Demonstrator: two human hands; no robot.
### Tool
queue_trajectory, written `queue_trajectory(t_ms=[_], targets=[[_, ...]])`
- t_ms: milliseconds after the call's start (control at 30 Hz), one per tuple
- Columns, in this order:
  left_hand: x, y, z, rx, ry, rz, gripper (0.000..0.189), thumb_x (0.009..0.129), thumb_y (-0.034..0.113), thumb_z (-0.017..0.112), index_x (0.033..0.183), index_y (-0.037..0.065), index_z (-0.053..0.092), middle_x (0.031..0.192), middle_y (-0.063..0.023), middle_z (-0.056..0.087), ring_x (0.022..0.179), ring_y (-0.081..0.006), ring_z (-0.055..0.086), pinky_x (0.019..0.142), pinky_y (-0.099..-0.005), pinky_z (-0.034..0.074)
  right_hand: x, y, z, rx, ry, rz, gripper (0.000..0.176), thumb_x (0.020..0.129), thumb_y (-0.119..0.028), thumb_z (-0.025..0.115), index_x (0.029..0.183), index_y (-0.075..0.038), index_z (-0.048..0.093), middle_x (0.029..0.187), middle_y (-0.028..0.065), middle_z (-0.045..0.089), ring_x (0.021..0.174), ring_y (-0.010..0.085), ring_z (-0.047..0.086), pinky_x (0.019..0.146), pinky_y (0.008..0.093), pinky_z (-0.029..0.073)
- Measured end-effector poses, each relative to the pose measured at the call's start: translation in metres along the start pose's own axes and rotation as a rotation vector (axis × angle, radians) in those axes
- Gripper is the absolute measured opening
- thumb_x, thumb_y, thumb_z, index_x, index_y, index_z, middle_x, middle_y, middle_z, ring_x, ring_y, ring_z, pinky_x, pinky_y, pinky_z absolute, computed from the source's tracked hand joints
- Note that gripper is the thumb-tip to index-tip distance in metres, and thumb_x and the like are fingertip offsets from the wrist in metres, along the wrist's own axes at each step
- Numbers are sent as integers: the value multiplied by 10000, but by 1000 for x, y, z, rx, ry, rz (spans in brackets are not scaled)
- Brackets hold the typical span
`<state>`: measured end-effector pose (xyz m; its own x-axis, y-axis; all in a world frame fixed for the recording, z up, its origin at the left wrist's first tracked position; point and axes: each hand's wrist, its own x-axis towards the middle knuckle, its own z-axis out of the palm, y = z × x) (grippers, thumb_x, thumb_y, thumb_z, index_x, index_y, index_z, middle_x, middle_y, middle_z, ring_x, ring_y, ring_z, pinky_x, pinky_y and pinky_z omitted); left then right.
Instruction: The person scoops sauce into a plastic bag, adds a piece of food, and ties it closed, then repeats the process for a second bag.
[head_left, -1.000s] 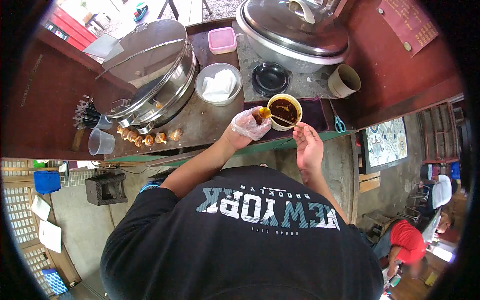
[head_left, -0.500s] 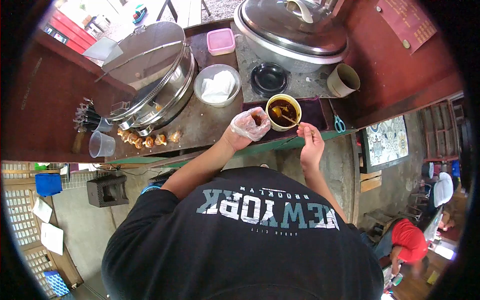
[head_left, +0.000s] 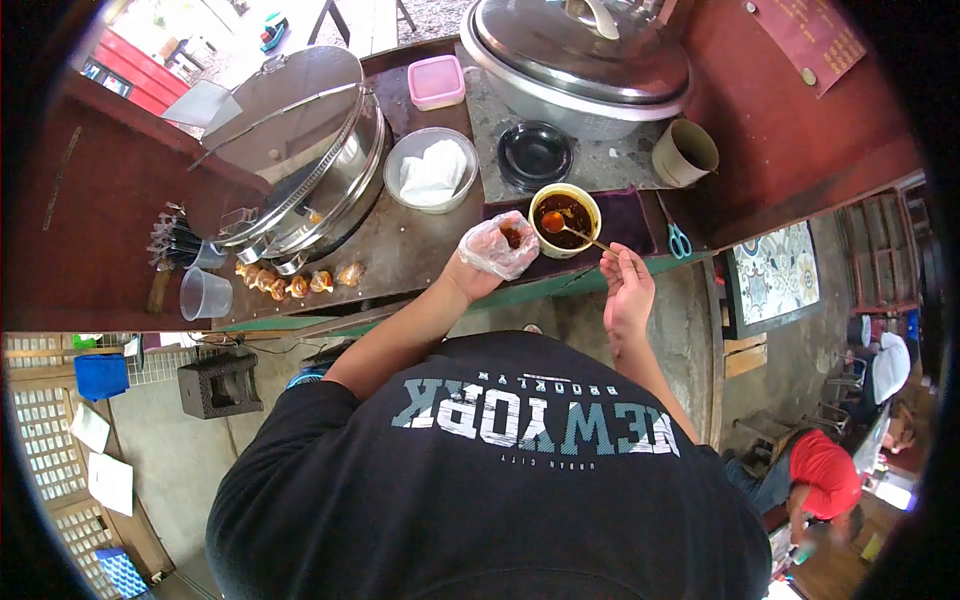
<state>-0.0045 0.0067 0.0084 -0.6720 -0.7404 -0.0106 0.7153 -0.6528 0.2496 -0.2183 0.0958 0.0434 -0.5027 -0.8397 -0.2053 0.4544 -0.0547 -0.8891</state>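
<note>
My left hand (head_left: 474, 279) is closed round a small clear plastic bag (head_left: 498, 256), held open at the top with some dark sauce inside. My right hand (head_left: 629, 295) pinches the thin handle of a spoon (head_left: 592, 241). The spoon's bowl, full of reddish-brown sauce, is over or at the surface of the sauce in a pale yellow tub (head_left: 598, 213). This tub stands on a dark cloth (head_left: 630, 222), just right of the bag. Several small knotted bags of brown sauce (head_left: 298, 287) lie along the counter's front edge at left.
Behind the tub are a black plate (head_left: 536, 153), a large lidded pot (head_left: 590, 115) and a brown cup (head_left: 684, 155). Blue scissors (head_left: 679, 242) lie at right. Left stand a bowl with white plastic (head_left: 407, 193), a steel pot (head_left: 352, 195) and a clear cup (head_left: 205, 295). A person in red (head_left: 825, 475) is at far right.
The spoon's bowl has turned up and now shows sauce in it. My right hand has shifted slightly right. The left hand still holds the bag in about the same place.
</note>
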Motion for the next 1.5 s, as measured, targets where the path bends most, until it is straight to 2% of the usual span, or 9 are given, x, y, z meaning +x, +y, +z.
queue_trajectory(t_ms=[667,733,800,967,1133,1267,1333,1400,1500], targets=[[0,1,-3,24,81,-15,446,798,158,657,1190,18,496,1067,-143,557,994,-271,563,946,-402,455,-23,-15,32,-62,-122,-23,197,933,-123,506,1030,20,600,908,84,638,806,141,593,773,260,478],[0,2,-3,581,70,68,448,800,151,651,1192,10,486,1075,-148,556,991,-270,563,947,-402,457,-27,-16,37,-135,-155,-55,195,939,-120,494,1027,15,603,934,82,640,814,139,591,775,258,473],[2,3,-7,797,43,99,434,806,144,641,1184,2,484,1078,-152,555,991,-268,563,946,-398,459,-30,-19,40,-220,-183,-106,192,941,-116,486,1022,13,604,933,80,636,817,139,592,777,261,474],[3,1,-10,-42,63,-55,394,809,141,631,1149,-5,496,1068,-148,558,998,-265,558,941,-390,464,-38,-30,48,-372,-255,-288,173,940,-87,476,1001,15,602,922,71,619,823,135,590,777,262,476],[0,2,-2,-80,57,-65,366,820,129,615,1141,-3,498,1065,-149,554,994,-262,556,945,-392,463,-44,-37,51,-491,-358,-493,149,927,-57,487,994,25,591,930,68,595,832,137,595,762,251,481],[-1,3,-3,-54,67,-57,332,849,88,566,1162,9,488,1058,-151,547,991,-256,555,947,-386,460,-41,-32,49,-548,-338,-425,153,930,-75,491,997,12,598,921,69,610,834,140,596,758,253,485],[2,2,-4,612,38,49,323,855,81,556,1164,15,490,1044,-145,548,983,-254,557,949,-385,458,-38,-25,47,-457,-263,-290,161,931,-88,496,1001,11,602,917,74,619,828,142,596,757,253,484],[3,1,-4,913,41,125,298,861,79,550,1147,13,499,1023,-137,552,968,-251,559,941,-380,461,-31,-24,44,-219,-197,-127,173,933,-101,497,1006,15,602,910,76,626,818,140,594,756,252,482],[5,-1,-5,651,44,116,230,871,74,544,1089,2,524,973,-124,560,931,-240,562,911,-362,472,-18,-24,35,-24,-130,-41,195,936,-115,494,1014,30,597,909,76,633,799,134,588,753,247,475]])
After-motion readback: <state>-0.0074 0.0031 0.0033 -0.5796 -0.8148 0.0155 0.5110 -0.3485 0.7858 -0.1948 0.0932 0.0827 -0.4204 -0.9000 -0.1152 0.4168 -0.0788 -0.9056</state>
